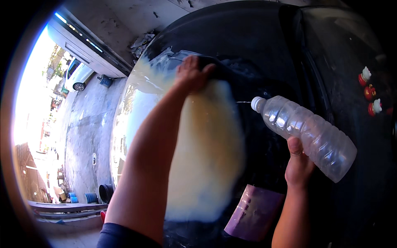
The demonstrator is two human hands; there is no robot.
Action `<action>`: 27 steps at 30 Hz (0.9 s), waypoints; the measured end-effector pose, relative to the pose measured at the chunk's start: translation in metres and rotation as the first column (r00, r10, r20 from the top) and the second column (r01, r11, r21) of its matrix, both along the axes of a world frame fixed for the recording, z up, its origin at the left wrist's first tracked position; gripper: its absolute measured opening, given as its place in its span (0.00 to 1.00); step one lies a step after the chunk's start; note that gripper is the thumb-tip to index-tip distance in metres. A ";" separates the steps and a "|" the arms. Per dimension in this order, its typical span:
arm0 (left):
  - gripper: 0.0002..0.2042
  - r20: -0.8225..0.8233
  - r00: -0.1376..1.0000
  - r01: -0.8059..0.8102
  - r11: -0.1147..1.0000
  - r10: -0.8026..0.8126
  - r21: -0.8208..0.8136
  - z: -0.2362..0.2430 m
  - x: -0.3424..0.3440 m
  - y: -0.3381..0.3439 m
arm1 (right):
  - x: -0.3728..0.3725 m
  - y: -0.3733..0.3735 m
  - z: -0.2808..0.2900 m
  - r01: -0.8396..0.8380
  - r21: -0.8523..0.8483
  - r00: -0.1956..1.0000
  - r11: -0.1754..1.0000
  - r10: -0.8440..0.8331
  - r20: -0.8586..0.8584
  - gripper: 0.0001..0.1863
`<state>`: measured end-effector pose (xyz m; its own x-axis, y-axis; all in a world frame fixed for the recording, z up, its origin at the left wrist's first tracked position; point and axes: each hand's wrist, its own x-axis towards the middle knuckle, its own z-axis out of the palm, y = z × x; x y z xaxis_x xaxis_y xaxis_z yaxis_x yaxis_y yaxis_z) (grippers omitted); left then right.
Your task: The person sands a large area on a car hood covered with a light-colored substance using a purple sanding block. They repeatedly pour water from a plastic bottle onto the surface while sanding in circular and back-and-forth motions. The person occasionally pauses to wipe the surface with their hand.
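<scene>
My left hand (pixel 192 74) lies flat on the wet, dark car hood (pixel 231 33), fingers stretched and thumb out to the side. Whether anything thin is under its palm cannot be made out. Below it spreads a large pale, yellowish sanded patch (pixel 202 165). My right hand (pixel 300 163) grips a clear ribbed plastic bottle (pixel 310 132) with a white cap. The bottle is tilted toward the left hand, and a thin jet of water leaves its cap. Left of my right forearm, a curled purple sheet (pixel 256 211), looking like sandpaper, rests on the hood.
The dark windshield (pixel 347 49) rises at the right, with small red and white figures (pixel 369 91) behind it. A wiper (pixel 316 78) runs along its base. Beyond the hood's left edge are a concrete floor (pixel 87 136), blue containers (pixel 90 197) and a parked white car (pixel 78 75).
</scene>
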<state>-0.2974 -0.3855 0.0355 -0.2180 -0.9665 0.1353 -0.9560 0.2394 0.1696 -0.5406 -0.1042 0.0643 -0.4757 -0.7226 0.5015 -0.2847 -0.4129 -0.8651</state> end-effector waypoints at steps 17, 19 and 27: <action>0.41 0.124 0.952 0.265 0.956 -0.281 0.129 0.019 -0.006 0.081 | 0.000 0.007 -0.003 -0.044 0.113 0.999 0.993 0.045 -0.007 0.30; 0.43 0.050 0.977 0.205 0.976 -0.209 0.077 0.008 -0.012 0.034 | 0.004 0.008 0.000 -0.063 0.111 0.998 0.992 0.065 -0.016 0.28; 0.48 -0.082 0.903 -0.410 0.902 0.422 0.132 -0.018 0.085 -0.047 | -0.007 0.009 -0.003 -0.060 0.174 0.996 0.983 0.071 -0.053 0.36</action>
